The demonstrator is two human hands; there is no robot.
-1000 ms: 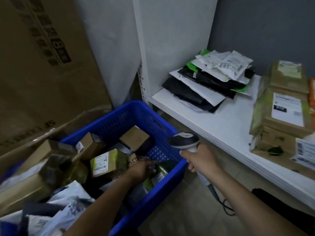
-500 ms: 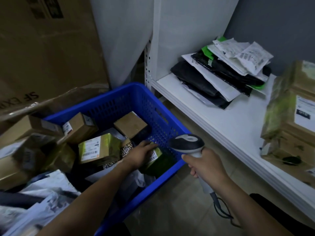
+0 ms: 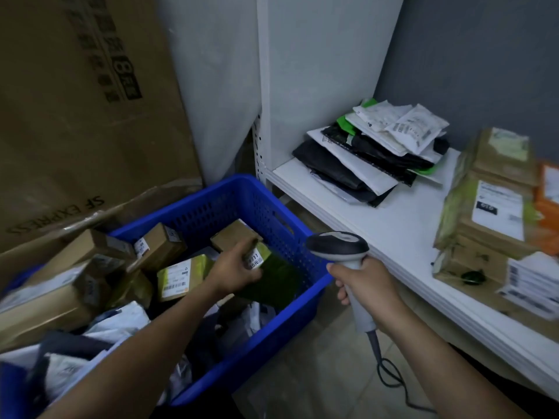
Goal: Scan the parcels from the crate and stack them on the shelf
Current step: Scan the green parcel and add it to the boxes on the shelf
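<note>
Green parcel [image 3: 273, 278] gripped by my left hand [image 3: 233, 269] over crate [image 3: 305, 297], label up for scanner [image 3: 338, 246]; right hand [image 3: 363, 285], 3 o'clock, clenched round its handle.

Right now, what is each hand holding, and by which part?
The left hand grips a green parcel by its labelled upper end; the right hand grips the scanner by its handle.

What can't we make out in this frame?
Head view:
Label on green parcel: partly under left hand.
The box stack on shelf: blurred, cut off by right edge.
Bottom of crate: buried under parcels.
Window of scanner: faces away; right hand covers the handle.
</note>
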